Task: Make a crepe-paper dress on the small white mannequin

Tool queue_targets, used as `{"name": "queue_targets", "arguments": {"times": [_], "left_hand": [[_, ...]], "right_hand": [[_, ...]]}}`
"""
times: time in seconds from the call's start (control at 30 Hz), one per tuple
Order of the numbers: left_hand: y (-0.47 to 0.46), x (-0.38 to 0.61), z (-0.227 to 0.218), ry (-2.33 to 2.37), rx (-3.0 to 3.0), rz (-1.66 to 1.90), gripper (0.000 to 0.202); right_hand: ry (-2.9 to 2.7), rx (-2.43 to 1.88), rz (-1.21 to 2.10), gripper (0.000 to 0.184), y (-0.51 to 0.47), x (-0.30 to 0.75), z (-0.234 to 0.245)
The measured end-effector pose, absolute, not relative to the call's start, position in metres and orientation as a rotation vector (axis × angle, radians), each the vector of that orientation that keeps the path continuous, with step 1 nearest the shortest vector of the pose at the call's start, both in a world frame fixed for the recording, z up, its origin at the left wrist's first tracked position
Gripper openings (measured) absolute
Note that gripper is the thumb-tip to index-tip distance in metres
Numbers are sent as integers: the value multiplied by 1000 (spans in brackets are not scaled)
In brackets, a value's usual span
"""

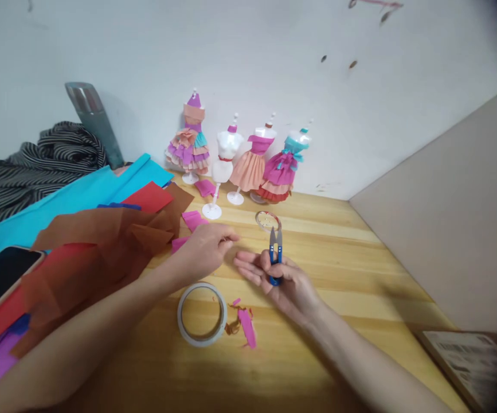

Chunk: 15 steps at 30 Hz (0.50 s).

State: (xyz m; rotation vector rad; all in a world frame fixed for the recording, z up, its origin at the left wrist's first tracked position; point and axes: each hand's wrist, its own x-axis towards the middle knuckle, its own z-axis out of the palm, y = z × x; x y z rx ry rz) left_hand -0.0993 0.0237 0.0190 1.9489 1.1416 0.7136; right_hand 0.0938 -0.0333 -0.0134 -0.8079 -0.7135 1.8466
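My right hand (289, 284) lies palm up with blue thread snips (276, 261) held under the thumb. The snips' blades point away from me, and the other fingers reach to the left. Just left of those fingertips, my left hand (205, 252) is closed in a pinch. Whatever may be between its fingertips is too small to make out. Below the left hand lies a white-edged tape roll (180, 318), flat on the table. Pink paper scraps (247, 328) and brown shreds sit beside the roll. A bare white mini mannequin (222, 172) stands beyond my left hand.
Mannequins in paper dresses (254, 163) stand along the wall. A thin ring (257, 220) lies beyond the snips. To the left are brown crepe paper (89, 229), blue paper (71, 195), a phone (1, 281), striped cloth (50, 158) and a bottle (100, 123). A labelled box (463, 355) sits right.
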Motion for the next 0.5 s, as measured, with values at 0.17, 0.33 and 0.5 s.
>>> {"name": "queue_targets", "arguments": {"times": [0.17,0.33,0.5], "left_hand": [[20,-100,10,1100,2013,631,26],[42,-119,11,1433,2391,408,25],[73,-145,-2,1705,2451,220,22]], "right_hand": [[-845,-940,1779,9,-26,89,-18],[-1021,-1126,1532,6,-16,84,-25],[-1077,-1176,1447,12,6,84,-27]]}}
